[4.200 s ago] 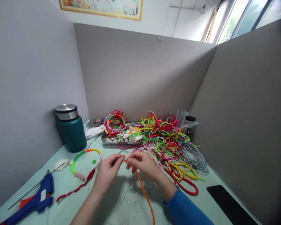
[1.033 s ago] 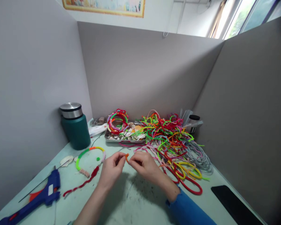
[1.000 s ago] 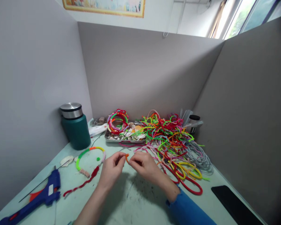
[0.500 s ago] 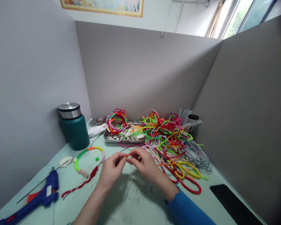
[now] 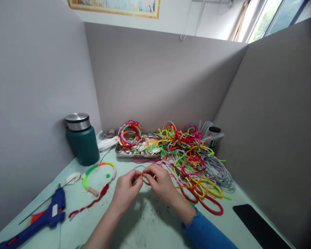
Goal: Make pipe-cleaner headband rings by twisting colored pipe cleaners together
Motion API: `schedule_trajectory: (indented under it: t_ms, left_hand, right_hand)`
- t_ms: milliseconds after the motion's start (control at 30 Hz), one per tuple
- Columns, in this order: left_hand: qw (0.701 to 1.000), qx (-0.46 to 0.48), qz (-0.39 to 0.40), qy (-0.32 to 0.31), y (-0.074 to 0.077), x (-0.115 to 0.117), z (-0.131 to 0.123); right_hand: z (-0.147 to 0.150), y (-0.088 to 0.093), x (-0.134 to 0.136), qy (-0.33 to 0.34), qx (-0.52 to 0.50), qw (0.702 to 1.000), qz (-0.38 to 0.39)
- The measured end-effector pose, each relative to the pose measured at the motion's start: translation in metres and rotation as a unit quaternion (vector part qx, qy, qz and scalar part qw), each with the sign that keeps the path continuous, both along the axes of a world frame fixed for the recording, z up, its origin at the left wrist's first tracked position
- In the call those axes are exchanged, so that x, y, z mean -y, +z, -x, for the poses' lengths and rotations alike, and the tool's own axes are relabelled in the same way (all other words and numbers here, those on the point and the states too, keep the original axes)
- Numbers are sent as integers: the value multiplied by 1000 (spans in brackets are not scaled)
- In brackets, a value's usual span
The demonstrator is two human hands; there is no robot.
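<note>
Over the middle of the table, my left hand (image 5: 127, 188) and my right hand (image 5: 160, 181) meet fingertip to fingertip. Both are pinched on a small orange pipe cleaner (image 5: 146, 182), which curves below the fingertips; much of it is hidden by the fingers. Left of my hands lies a ring wrapped in colored sections (image 5: 92, 169), with a loose red fuzzy strand (image 5: 93, 203) trailing from its right side. A tiny green piece (image 5: 108, 175) rests inside the ring's curve.
Blue glue gun (image 5: 55, 209) and teal bottle (image 5: 83, 145) stand left. Behind are a metal tray (image 5: 137, 156) of small pieces and wrapped rings (image 5: 129, 135). Tangled pipe cleaners (image 5: 181, 141), red-handled scissors (image 5: 212, 204) and a black flat object (image 5: 259, 224) lie right.
More of the orange pipe cleaner now shows, bowed below the fingertips. My hands have shifted slightly and stay pinched together.
</note>
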State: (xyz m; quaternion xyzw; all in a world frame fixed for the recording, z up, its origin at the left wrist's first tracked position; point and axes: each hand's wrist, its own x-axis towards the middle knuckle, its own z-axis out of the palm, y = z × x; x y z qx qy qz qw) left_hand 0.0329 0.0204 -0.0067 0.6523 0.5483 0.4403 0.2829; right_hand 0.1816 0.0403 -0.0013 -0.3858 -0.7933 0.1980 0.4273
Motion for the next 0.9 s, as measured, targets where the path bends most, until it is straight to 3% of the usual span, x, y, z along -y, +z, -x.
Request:
schedule_trajectory:
  t_ms: [200, 533, 733, 900]
  left_hand:
    - [999, 41, 2, 15, -4, -4, 4]
    - [997, 80, 16, 4, -3, -5, 5]
    - [998, 60, -9, -5, 2, -2, 4]
    - [998, 51, 8, 32, 1, -4, 4]
  right_hand:
    - [-4, 1, 1, 21, 44, 997, 67]
    - [-6, -1, -3, 16, 78, 996, 39]
    - [-6, -3, -5, -32, 103, 994, 24]
    - [-8, 0, -4, -65, 136, 989, 10]
